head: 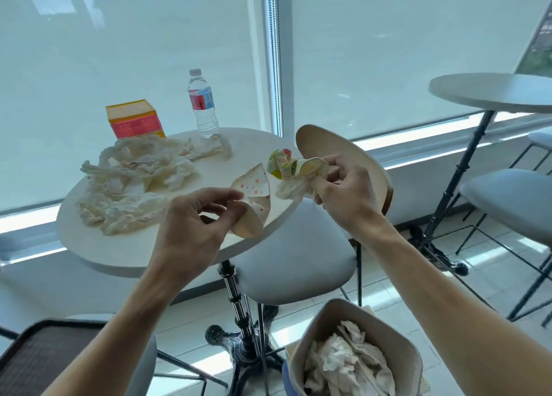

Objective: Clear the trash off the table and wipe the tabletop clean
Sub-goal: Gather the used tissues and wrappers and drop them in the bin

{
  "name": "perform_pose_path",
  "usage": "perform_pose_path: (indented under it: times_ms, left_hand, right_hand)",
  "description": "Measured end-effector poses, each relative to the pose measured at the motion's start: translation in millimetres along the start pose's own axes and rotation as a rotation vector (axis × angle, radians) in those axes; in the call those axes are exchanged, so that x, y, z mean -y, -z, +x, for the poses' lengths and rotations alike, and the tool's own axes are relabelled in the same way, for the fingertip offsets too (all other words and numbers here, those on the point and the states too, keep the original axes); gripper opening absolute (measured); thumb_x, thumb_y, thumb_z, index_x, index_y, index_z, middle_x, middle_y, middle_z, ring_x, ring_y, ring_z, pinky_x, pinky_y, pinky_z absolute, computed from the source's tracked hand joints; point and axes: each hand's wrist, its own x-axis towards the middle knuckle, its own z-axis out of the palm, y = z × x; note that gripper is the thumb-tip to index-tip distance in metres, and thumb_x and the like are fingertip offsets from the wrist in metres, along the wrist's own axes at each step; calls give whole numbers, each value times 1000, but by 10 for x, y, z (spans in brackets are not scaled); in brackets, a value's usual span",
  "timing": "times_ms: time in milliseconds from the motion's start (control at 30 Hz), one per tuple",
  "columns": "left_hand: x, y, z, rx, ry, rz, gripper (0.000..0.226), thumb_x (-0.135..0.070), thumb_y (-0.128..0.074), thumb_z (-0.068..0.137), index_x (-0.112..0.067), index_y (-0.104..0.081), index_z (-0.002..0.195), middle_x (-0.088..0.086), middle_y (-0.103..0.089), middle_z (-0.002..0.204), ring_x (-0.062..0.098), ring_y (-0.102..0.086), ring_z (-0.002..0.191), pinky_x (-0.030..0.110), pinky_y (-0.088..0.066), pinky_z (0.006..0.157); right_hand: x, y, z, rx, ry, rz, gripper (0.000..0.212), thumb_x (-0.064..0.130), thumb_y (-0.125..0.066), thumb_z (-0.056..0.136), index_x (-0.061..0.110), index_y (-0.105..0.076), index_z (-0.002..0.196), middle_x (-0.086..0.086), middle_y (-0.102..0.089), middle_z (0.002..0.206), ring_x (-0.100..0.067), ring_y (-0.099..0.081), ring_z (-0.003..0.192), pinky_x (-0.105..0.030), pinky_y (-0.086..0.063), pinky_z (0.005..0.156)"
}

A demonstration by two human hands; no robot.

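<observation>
Two hands over a round desk [125, 246]: left hand [191, 225] pinches one flattened dotted paper cup [254, 198]; right hand [343, 192] grips one crumpled wrapper [294, 165]. One bottle [203, 103], one box [134, 119], a napkin heap [128, 186], count unclear. Bin [355, 354] partly cut off.

left hand [191, 225]: bare, no glove, no ring, no watch or band at the wrist
right hand [343, 192]: bare, no glove, no ring, wrist bare too
left forearm [119, 321]: bare all the way to the bottom frame edge, no sleeve or cuff showing
right forearm [442, 291]: bare as well, no sleeve in shot
build: slim forearms, tendons and knuckles stand out on the backs of both hands
</observation>
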Motion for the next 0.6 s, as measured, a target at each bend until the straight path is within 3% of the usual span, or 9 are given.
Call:
perform_pose_path:
  times_ms: [233,367,500,600]
  left_hand:
    - [-203,-293,-206,44,-18,-31,21,-19,-77,80,-38,-72,87,-10,-73,78,10,-67,74,28,-57,62]
    - [-235,-475,-343,100,4,-63,19,-19,-77,79,-36,-73,88,-17,-72,80,4,-64,70,29,-58,66]
    - [-209,-662,-518,167,22,-68,22,-20,-77,79,-40,-72,86,-22,-71,78,0,-61,70,22,-52,60]
    - [-183,-796,-632,211,49,-59,22,-20,-78,78,-41,-72,84,-25,-70,76,3,-62,71,23,-51,62]
  right_hand:
    - [-401,517,-464,22,-87,-32,11,22,-70,85,30,-65,91,-3,-63,68,-18,-61,63,-42,-56,65]
    - [-734,700,-760,64,-164,-65,9,24,-70,85,28,-67,92,-1,-61,65,-16,-56,58,-43,-51,60]
    - [-1116,776,-1090,103,-281,-114,11,18,-69,84,28,-67,88,-5,-60,67,-18,-56,59,-45,-53,62]
    - [-1343,778,-1295,156,-346,-160,12,17,-71,86,27,-68,90,-9,-63,70,-13,-57,57,-38,-53,59]
